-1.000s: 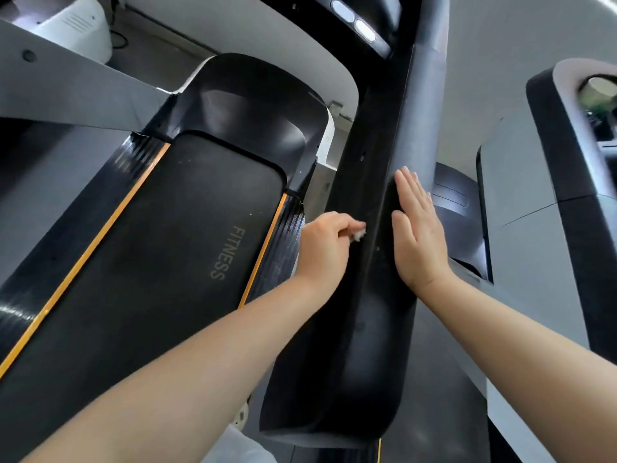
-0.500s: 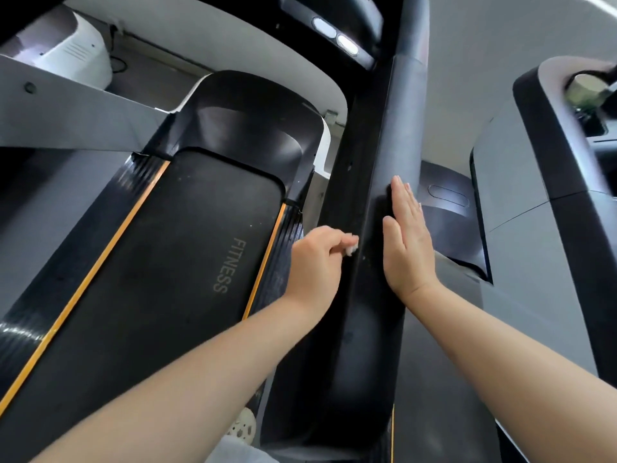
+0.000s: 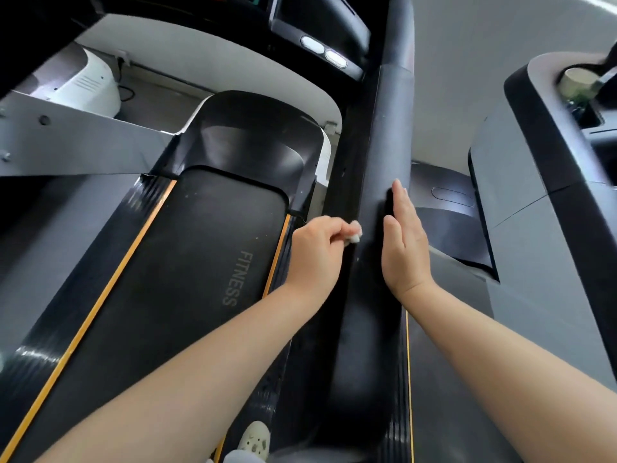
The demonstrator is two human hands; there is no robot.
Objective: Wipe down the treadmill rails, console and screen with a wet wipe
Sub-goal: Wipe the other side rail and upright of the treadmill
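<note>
While the left hand point(image 3: 315, 250) pinches a small balled-up white wipe point(image 3: 354, 236) at its fingertips, fingers curled in tight around it, the wad sits right against the inner face of the black rail point(image 3: 384, 162). Over on the outer side, the right hand point(image 3: 405, 247) lies flat along the rail, fingers straight and together, gripping nothing, just bracing. So we're on the rails, mid-length on this one by the look of it. No damp streak shows on that matte black, so how much of it is already clean can't be read. The console point(image 3: 320, 31) sits up top, well apart from both hands, with two pale oval buttons catching the light, and the screen is barely in view at the upper edge; both look like work yet to come, as does the other rail, which I can't pick out. Textures now: the rail is a long, smooth, rounded plastic beam, dull-finished with faint dust specks. Down below, the belt point(image 3: 207, 248) is flat, slightly grainy, stamped "FITNESS", flanked by ribbed glossy side strips with thin orange lines. The wipe looks soft, crumpled, tiny.
</note>
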